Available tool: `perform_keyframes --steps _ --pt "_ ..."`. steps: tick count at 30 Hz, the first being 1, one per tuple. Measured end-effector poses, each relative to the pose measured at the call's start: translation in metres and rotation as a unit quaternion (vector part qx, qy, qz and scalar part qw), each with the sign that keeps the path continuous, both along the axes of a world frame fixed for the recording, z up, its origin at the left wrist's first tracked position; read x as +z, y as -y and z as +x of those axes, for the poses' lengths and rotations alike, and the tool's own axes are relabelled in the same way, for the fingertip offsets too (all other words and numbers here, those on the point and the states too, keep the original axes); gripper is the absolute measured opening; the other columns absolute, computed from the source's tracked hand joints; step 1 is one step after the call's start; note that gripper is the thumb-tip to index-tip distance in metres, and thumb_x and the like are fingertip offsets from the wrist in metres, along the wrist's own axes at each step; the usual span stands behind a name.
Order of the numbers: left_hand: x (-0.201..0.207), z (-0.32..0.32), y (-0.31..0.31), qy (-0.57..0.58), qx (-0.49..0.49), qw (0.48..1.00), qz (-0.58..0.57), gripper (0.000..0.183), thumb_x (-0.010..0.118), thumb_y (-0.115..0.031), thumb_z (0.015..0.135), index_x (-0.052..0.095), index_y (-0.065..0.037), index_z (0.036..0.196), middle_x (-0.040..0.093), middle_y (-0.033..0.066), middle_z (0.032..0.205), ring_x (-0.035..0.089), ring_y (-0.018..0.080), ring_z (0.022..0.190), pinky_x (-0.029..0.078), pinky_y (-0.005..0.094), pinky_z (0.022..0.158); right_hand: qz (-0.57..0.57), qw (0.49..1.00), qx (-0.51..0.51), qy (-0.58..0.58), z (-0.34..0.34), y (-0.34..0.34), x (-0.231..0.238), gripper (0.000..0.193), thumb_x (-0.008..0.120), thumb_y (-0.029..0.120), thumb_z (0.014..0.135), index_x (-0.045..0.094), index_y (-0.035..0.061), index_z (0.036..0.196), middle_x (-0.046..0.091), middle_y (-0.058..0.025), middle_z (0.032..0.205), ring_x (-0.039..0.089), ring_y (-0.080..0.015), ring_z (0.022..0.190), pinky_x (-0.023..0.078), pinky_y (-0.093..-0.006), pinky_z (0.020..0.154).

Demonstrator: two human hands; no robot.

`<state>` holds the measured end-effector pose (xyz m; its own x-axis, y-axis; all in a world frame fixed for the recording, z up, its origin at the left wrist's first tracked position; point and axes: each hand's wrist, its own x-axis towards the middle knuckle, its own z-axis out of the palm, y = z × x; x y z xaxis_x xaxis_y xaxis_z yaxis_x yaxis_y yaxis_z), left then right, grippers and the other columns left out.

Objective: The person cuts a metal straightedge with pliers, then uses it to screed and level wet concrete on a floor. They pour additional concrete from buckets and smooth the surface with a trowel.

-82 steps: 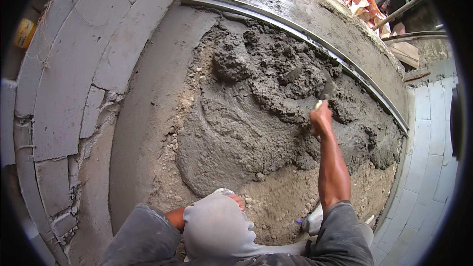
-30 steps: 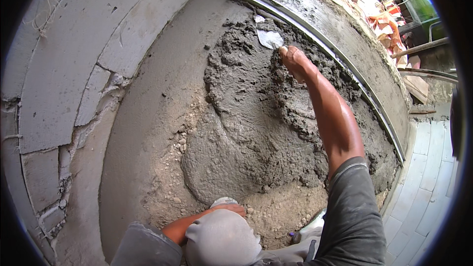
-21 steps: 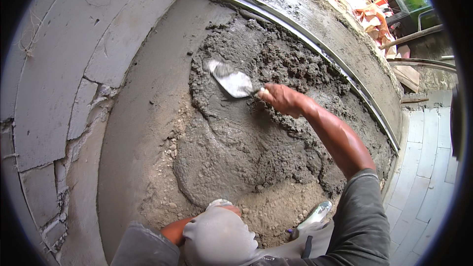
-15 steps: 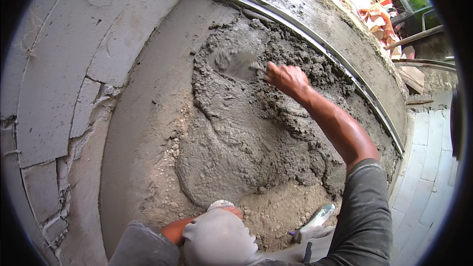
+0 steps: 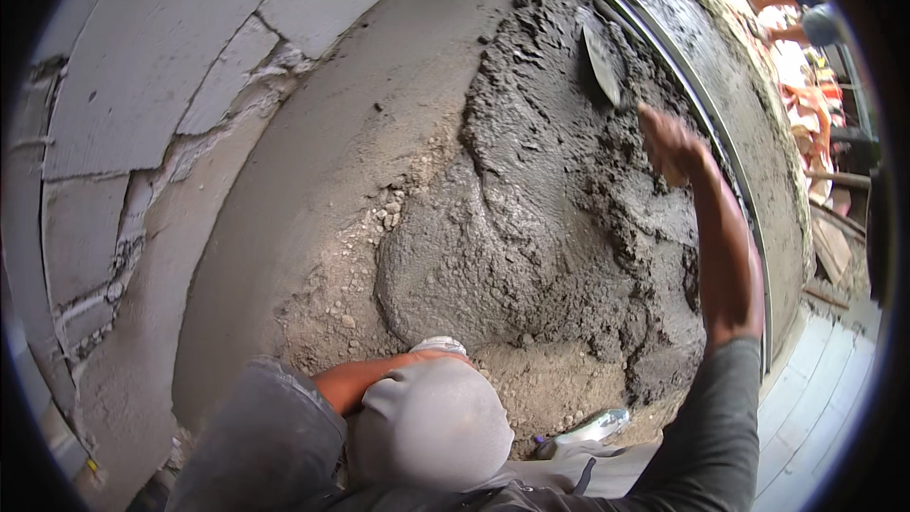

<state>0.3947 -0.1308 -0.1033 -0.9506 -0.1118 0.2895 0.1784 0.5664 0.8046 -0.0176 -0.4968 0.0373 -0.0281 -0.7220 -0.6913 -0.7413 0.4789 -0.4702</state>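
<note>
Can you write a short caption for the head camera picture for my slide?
A right hand lifts a trowel over a heap of wet grey mortar beside a block wall.

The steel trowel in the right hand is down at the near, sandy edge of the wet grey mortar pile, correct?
Not quite. The head view shows the steel trowel in the right hand up at the far edge of the wet grey mortar pile, beside the curved metal rail, not at the near, sandy edge.

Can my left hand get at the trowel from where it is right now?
Probably not. The left hand is tucked low against the body at the pile's near edge, while the trowel sits at the far edge in the right hand, with the whole wet pile between.
</note>
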Motion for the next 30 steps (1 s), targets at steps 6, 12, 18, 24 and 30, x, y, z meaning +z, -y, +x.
perform_keyframes --steps 6,12,18,24,30 --pt "-0.069 0.002 -0.045 -0.002 0.02 0.98 0.198 0.026 0.056 -0.025 0.093 0.057 -0.005 0.11 0.056 0.0049 0.11 0.054 0.0173 0.103 0.043 0.0327 0.09 0.016 0.999 0.034 0.032 0.079 -0.092 -0.001 0.049 0.033 0.054 0.102 0.047 0.0094 0.091 0.049 0.0013 0.067 0.045 -0.0094 0.051 0.043 -0.0307 0.044" --pt "-0.116 0.011 -0.095 0.051 0.032 0.842 0.536 0.029 0.056 -0.024 0.096 0.059 -0.005 0.117 0.058 0.0048 0.117 0.055 0.0163 0.109 0.043 0.0317 0.095 0.103 0.992 0.028 0.06 0.139 -0.145 0.001 0.055 0.031 0.054 0.103 0.055 0.0047 0.104 0.052 -0.0018 0.066 0.049 -0.0115 0.053 0.048 -0.0329 0.048" --pt "-0.113 0.006 -0.068 0.027 -0.055 0.798 0.599 0.031 0.048 -0.018 0.101 0.056 -0.002 0.127 0.06 0.006 0.126 0.053 0.0173 0.12 0.041 0.0292 0.103 0.042 0.97 0.239 0.014 0.176 -0.193 0.025 0.052 0.035 0.048 0.104 0.052 0.0001 0.092 0.057 -0.0115 0.068 0.057 -0.0243 0.062 0.051 -0.0435 0.062" --pt "-0.039 -0.018 -0.021 -0.105 0.089 0.983 -0.12 0.015 0.058 -0.018 0.071 0.05 -0.009 0.08 0.048 0.0044 0.083 0.054 0.0202 0.082 0.046 0.0322 0.072 -0.002 0.938 0.339 -0.068 0.18 -0.231 0.034 0.033 0.046 0.037 0.101 0.046 0.0046 0.099 0.063 -0.0208 0.072 0.066 -0.0357 0.07 0.052 -0.0459 0.063" --pt "-0.021 -0.007 -0.017 -0.054 0.04 0.991 -0.113 0.012 0.059 -0.016 0.079 0.05 -0.01 0.08 0.05 0.0031 0.081 0.053 0.0192 0.08 0.046 0.0311 0.072 -0.12 0.919 0.337 -0.163 0.219 -0.195 0.012 0.027 0.047 0.033 0.1 0.046 0.0068 0.093 0.065 -0.0185 0.071 0.065 -0.0356 0.059 0.052 -0.0496 0.058"
